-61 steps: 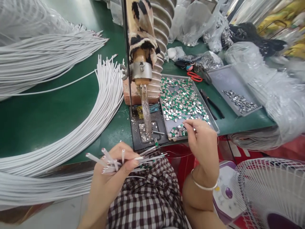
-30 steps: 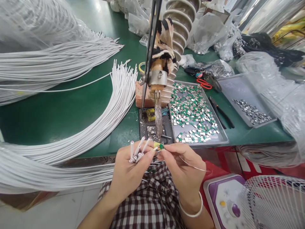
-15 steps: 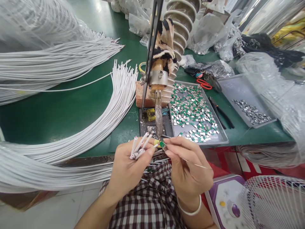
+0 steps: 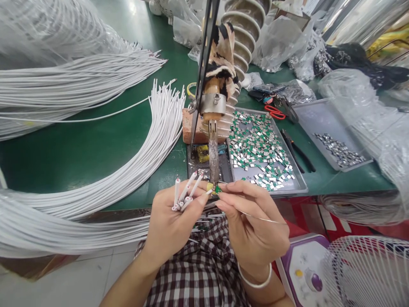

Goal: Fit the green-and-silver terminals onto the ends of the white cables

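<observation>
Gripping a small bunch of white wire ends (image 4: 183, 192) in a closed fist, the left hand (image 4: 172, 221) held them fanned upward just in front of the worktop (image 4: 79, 149), with one wire pushed forward between thumb and forefinger. The right hand (image 4: 252, 226) pinched a tiny green chip (image 4: 217, 189) at its fingertips and pressed it against that wire's tip, directly beneath the downward-pointing soldering iron (image 4: 213, 157); a thin strand of solder wire (image 4: 265, 219) trailed out from the same hand. Both hands hovered above a checked lap, at the near edge of the worktop. The chip looked feather-light, rigid and easy to drop, so it probably wanted a fingertip pinch by its edges, away from the hot tip. The wires seemed springy and slick in their sleeves, best held close to the stripped ends. Behind stood a metal tray (image 4: 300, 185) strewn with more green chips, a second tray (image 4: 306, 115) of small metal bits, red-handled scissors (image 4: 275, 112), black pliers (image 4: 297, 149), and long sheaves of white cable (image 4: 128, 170).
</observation>
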Demonstrator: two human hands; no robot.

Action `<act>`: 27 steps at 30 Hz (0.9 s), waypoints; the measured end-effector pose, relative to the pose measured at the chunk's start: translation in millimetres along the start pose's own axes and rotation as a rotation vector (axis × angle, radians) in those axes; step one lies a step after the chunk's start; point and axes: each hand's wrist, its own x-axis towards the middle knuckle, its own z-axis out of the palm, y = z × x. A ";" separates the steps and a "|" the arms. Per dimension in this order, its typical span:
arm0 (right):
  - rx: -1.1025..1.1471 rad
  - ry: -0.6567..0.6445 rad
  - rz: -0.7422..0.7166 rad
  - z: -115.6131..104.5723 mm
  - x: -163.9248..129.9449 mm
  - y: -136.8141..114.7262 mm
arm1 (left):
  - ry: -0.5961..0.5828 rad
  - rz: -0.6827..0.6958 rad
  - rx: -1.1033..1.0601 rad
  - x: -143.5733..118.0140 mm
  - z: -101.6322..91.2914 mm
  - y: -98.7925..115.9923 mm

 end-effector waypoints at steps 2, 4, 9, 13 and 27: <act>0.037 -0.021 0.017 -1.6 -0.5 0.1 | -0.020 0.004 -0.021 -0.7 -0.8 -1.3; 0.087 -0.050 0.040 -3.3 -1.8 1.2 | -0.031 0.011 -0.029 -1.1 -1.5 -2.9; 0.083 -0.146 0.199 -5.6 -4.0 6.6 | -0.052 0.038 0.025 -0.7 -1.6 -5.9; -0.028 -0.203 0.282 -4.1 -2.1 9.1 | -0.137 0.074 0.111 1.3 -1.7 -6.3; 0.095 -0.169 0.301 -4.0 -6.9 5.1 | -0.135 -0.078 -0.079 2.5 -2.1 -6.0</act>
